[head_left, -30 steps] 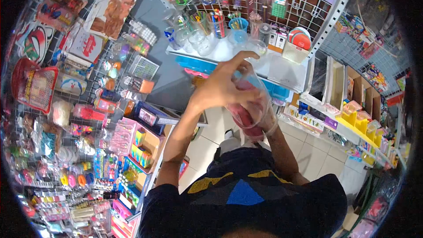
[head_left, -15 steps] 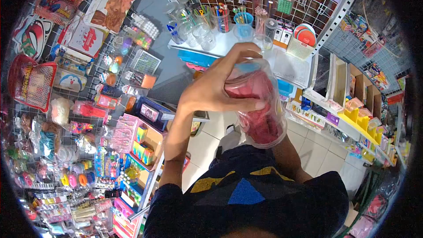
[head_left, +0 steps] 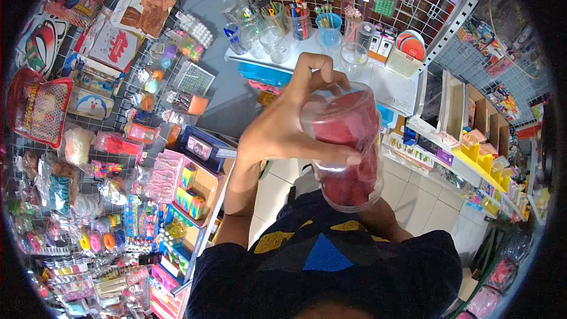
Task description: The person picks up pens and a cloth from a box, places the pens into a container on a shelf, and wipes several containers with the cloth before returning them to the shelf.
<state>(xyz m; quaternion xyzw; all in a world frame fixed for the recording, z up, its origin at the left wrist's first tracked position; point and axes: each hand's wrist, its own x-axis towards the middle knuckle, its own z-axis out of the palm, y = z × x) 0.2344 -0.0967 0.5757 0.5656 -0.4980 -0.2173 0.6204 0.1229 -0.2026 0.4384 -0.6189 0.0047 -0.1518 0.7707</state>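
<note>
I hold a clear plastic jar (head_left: 348, 142) filled with red pieces, tilted in front of my chest. My left hand (head_left: 283, 127) wraps around its left side, with the thumb across the front and the fingers over the top end. My right hand (head_left: 373, 208) supports the jar's lower end from beneath and is almost wholly hidden behind it; only the wrist and forearm show.
A white shelf (head_left: 384, 85) ahead carries clear cups (head_left: 354, 54) and pen holders, with a wire grid wall behind it. Packed toy and stationery racks (head_left: 88, 142) line the left. Yellow bins (head_left: 475, 159) sit on shelves at the right. Tiled floor lies below.
The jar has come up and closer to me, tilting so its wide end faces down. My left hand has slid from the top to the jar's side.
</note>
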